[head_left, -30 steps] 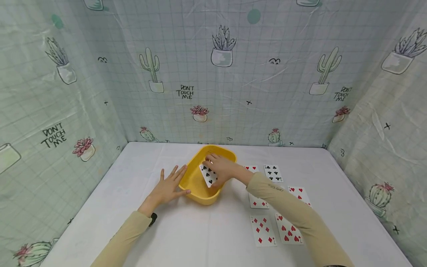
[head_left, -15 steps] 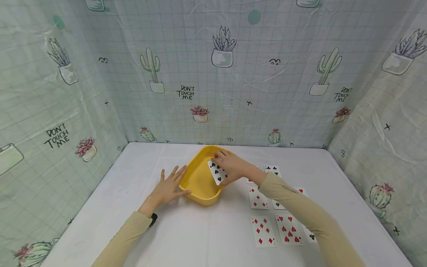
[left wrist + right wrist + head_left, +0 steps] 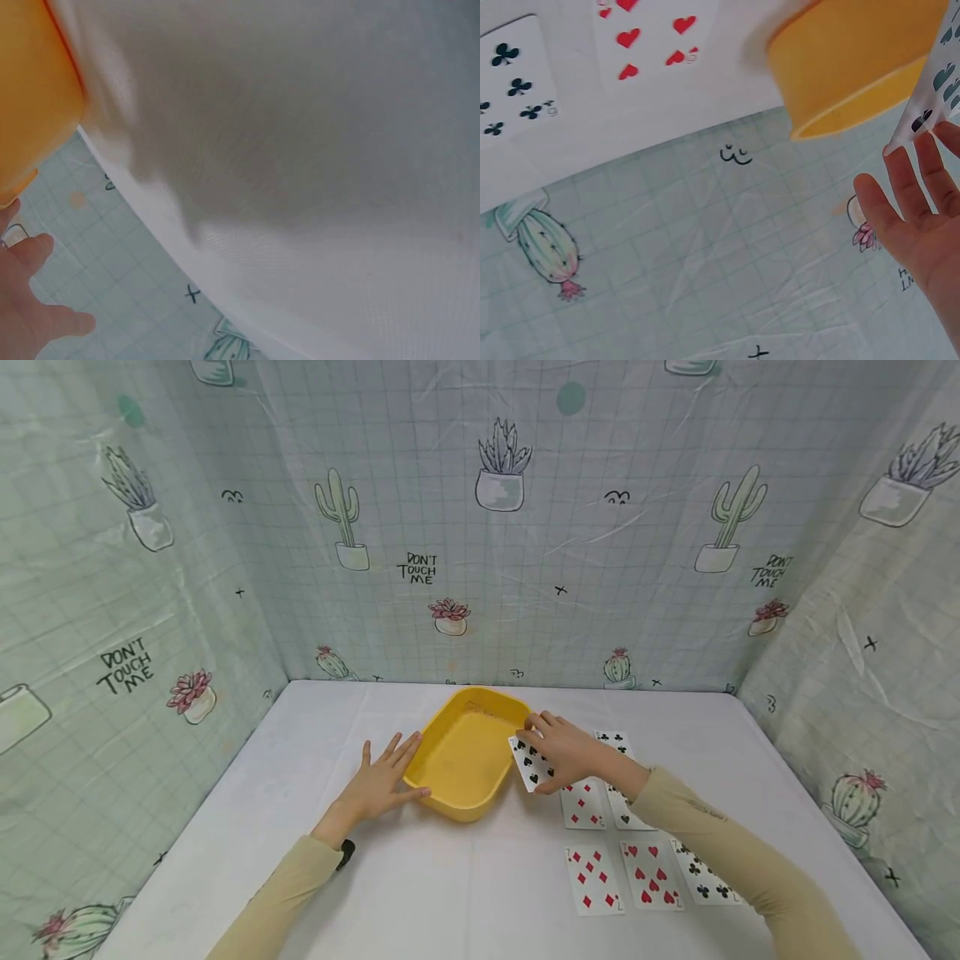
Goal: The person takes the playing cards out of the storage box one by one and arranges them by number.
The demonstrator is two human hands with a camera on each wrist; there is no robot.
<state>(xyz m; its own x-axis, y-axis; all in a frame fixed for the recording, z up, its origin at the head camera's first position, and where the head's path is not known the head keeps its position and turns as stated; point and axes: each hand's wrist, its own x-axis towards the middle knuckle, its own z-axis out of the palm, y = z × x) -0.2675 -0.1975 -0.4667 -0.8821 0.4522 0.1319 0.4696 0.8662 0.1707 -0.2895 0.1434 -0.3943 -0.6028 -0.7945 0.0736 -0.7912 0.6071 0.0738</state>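
My right hand pinches a spades playing card between thumb and fingertips, just off the right side of a yellow plastic tray. The card is tilted, its face toward the head camera; in the right wrist view the fingertips sit at its edge. My left hand lies with spread, straight fingers against the tray's left rim. In the left wrist view, part of that hand shows beneath the tray's orange-looking wall.
Right of the tray, face-up cards lie in rows: a seven of diamonds, a seven of hearts, a clubs card and a diamonds card. Farther back are a six of clubs and a hearts card. My right arm covers some cards.
My right hand has carried the spades card from inside the tray out over its right rim, toward the laid-out cards. The left hand and the tray have stayed put.
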